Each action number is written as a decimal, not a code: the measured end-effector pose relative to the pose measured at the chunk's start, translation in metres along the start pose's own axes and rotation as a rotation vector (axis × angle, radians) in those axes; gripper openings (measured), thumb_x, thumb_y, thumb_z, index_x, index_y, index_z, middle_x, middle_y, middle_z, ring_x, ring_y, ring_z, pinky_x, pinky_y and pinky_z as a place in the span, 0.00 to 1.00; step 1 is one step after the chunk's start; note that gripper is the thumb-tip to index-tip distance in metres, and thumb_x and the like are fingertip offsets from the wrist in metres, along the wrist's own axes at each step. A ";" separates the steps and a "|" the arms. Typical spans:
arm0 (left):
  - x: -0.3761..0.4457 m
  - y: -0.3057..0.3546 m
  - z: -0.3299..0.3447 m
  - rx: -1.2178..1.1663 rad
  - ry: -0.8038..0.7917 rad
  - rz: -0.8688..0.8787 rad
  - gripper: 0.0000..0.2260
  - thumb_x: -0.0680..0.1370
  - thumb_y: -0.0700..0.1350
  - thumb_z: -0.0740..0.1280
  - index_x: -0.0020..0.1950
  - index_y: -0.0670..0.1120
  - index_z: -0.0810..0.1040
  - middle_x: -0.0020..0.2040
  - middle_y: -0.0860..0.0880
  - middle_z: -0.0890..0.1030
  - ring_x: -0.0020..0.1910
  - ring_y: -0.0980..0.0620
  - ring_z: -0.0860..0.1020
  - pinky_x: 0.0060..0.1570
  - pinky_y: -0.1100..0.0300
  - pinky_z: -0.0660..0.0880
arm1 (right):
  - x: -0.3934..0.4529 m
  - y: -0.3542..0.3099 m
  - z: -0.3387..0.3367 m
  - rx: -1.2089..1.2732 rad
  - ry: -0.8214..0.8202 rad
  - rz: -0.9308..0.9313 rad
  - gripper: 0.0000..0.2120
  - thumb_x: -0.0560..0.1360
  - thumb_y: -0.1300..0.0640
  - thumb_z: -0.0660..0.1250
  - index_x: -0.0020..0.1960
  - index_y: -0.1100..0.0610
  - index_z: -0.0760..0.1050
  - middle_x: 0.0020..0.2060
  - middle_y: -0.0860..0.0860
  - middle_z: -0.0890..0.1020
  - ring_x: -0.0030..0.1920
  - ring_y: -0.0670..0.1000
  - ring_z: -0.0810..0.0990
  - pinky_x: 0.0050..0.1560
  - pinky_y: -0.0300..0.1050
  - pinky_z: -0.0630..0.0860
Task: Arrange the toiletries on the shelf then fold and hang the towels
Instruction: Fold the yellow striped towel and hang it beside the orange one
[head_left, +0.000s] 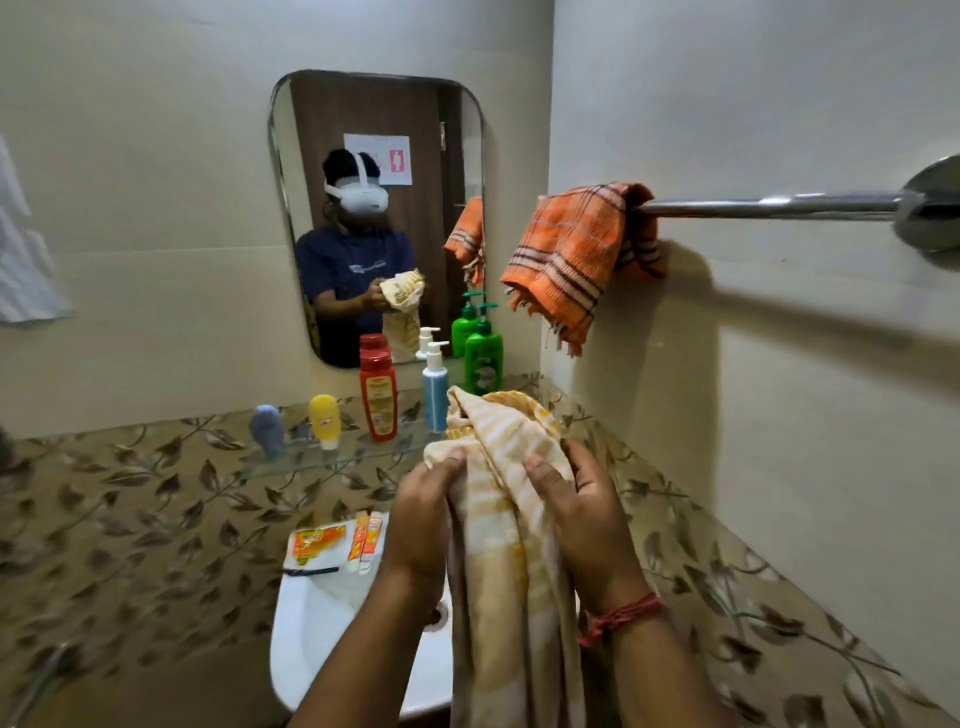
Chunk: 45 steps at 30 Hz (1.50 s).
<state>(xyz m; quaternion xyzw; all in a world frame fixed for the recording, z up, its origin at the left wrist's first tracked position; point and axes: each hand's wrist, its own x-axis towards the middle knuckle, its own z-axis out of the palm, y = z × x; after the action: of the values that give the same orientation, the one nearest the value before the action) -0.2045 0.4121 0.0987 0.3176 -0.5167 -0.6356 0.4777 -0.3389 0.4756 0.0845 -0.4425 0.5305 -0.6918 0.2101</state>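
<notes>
Both hands grip a yellow-and-white striped towel (511, 525) in front of me, above the sink; its bunched top sticks up and the rest hangs down. My left hand (423, 525) holds its left side and my right hand (582, 514) its right side. An orange checked towel (569, 260) hangs over the chrome towel bar (769, 205) on the right wall. On the glass shelf (311, 460) stand a blue-grey bottle (266, 431), a yellow tube (325, 421), a red bottle (378, 389), a blue pump bottle (435, 384) and a green pump bottle (483, 353).
A white sink (322, 639) sits below the shelf, with an orange sachet (314, 545) and small orange tubes (366, 538) on its back rim. A mirror (379, 156) hangs above the shelf. A pale cloth (23, 260) hangs at the far left.
</notes>
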 end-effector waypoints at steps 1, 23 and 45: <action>0.007 -0.001 -0.011 -0.015 0.058 -0.004 0.12 0.81 0.49 0.64 0.57 0.44 0.82 0.54 0.42 0.85 0.57 0.41 0.83 0.64 0.37 0.75 | 0.002 0.001 0.008 0.022 -0.026 0.001 0.07 0.77 0.54 0.70 0.54 0.51 0.81 0.50 0.49 0.86 0.51 0.50 0.85 0.53 0.51 0.81; 0.081 -0.005 -0.101 -0.158 -0.071 -0.044 0.20 0.78 0.56 0.67 0.66 0.46 0.77 0.58 0.41 0.84 0.58 0.41 0.83 0.61 0.42 0.78 | 0.064 0.027 0.129 -0.246 -0.246 0.025 0.12 0.76 0.44 0.69 0.55 0.48 0.74 0.46 0.46 0.83 0.45 0.42 0.82 0.44 0.39 0.78; 0.062 0.002 -0.061 0.271 -0.206 0.058 0.15 0.75 0.51 0.68 0.61 0.52 0.80 0.54 0.51 0.85 0.56 0.50 0.83 0.57 0.53 0.80 | 0.105 0.014 0.073 0.156 -0.700 0.295 0.12 0.76 0.52 0.66 0.48 0.58 0.84 0.45 0.59 0.84 0.48 0.56 0.82 0.55 0.55 0.76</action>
<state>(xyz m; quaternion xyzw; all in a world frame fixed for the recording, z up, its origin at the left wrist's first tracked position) -0.1704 0.3323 0.0898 0.2971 -0.6528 -0.5753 0.3933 -0.3349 0.3509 0.1154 -0.5534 0.4302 -0.4995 0.5090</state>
